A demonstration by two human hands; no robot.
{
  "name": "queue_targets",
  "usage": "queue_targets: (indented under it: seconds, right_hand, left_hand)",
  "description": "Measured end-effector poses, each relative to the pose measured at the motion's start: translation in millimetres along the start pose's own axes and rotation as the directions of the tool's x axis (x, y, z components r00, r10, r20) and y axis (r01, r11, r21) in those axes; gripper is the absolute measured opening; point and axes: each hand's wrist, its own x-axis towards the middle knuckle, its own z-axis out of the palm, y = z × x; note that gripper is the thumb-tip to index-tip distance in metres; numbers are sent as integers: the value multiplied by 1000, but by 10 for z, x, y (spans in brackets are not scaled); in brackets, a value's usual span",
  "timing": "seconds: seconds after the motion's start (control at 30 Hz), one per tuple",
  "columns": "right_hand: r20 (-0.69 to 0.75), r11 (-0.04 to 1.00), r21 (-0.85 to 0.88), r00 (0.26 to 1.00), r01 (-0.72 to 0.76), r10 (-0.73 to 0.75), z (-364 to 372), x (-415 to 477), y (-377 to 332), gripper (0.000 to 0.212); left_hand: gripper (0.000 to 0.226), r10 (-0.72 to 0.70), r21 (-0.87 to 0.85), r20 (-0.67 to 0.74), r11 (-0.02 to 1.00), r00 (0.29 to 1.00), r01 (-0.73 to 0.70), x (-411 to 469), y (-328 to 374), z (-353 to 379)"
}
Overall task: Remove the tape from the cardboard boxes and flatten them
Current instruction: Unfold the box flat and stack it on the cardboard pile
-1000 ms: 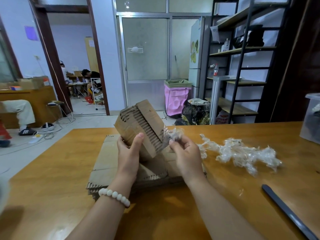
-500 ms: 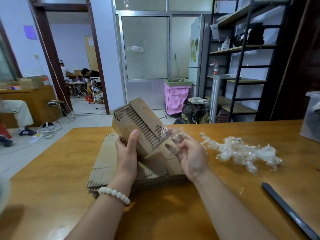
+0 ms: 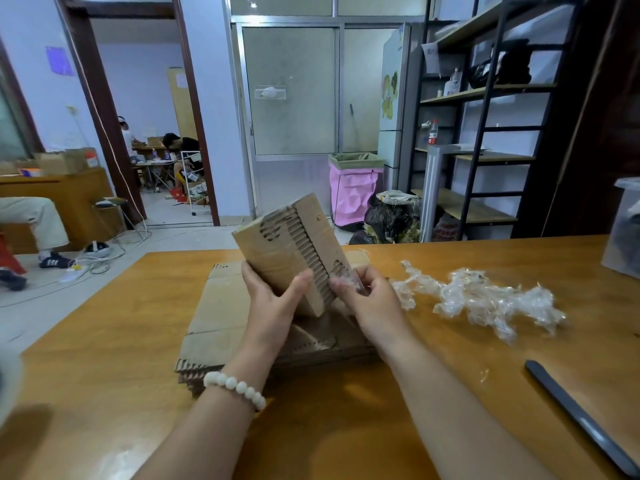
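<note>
Head view: a person strips clear tape from a small cardboard box [image 3: 287, 251] held above the table [image 3: 104, 375].

The left hand [image 3: 273, 306] grips the box from below, thumb across its torn, ribbed face, tilting it over the stack of flattened cardboard [image 3: 214, 317] in the middle of the table. The right hand [image 3: 372, 306] pinches a crumpled strip of tape [image 3: 349, 278] at the box's lower right edge. Half a second ago that hand had drawn away with the strip stretched out; now it is back against the box, which stands more upright. This looks like a fresh hold for another pull, so the box is neither stripped nor flattened yet. A heap of peeled tape [image 3: 485, 299] lies to the right, and a dark tool [image 3: 581, 420] lies toward the near right corner.
</note>
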Motion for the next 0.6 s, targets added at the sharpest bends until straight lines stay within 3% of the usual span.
queue_targets:
  seconds: [0.13, 0.37, 0.53, 0.6]
  right_hand:
    - [-18, 989, 115, 996, 90, -88, -17, -15, -75, 23]
    - [-35, 943, 332, 999, 16, -5, -17, 29, -63, 31]
    - [43, 758, 641, 992, -119, 119, 25, 7, -104, 25]
    - [71, 664, 732, 987, -151, 146, 47, 2, -109, 18]
  left_hand:
    - [102, -18, -44, 8, 999, 1000, 19, 0, 22, 22]
    - [91, -107, -183, 16, 977, 994, 108, 63, -18, -62]
    - [95, -147, -243, -6, 960, 989, 141, 69, -13, -69]
    - [80, -180, -296, -10, 940, 984, 169, 84, -2, -65]
